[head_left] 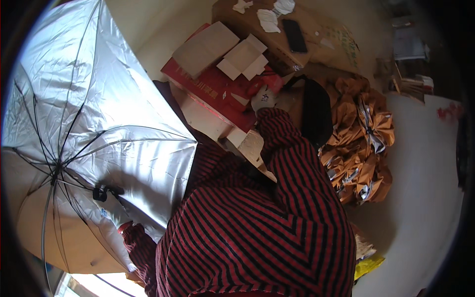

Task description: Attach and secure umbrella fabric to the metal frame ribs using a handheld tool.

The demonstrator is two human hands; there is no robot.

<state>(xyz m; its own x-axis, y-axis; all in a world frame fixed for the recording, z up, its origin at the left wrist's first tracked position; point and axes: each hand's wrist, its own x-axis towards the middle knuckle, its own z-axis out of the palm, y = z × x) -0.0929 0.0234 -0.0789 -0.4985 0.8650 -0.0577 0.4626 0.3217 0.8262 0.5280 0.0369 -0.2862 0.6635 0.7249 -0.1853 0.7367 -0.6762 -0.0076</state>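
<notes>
My left hand (113,212), in a white glove, is low on the left, inside the open umbrella (143,106) with silver lining and thin dark ribs. At its fingertips is a small black item (105,192); the fingers look closed around it, though its kind is unclear. Farther up, my right hand (263,99), also in a white glove, reaches over the end of a red cardboard box (198,91). Its fingers look closed on a crumpled red piece (270,82), which may be plastic or cloth. A small open carton (243,57) lies on the box beside that hand.
A larger brown carton (274,42) stands behind, bearing a dark phone (295,36) and crumpled white tissues (269,21). Right of my right arm are a black bag (316,111) and a heap of crumpled orange-brown paper bags (358,141). Something yellow (368,267) lies at lower right.
</notes>
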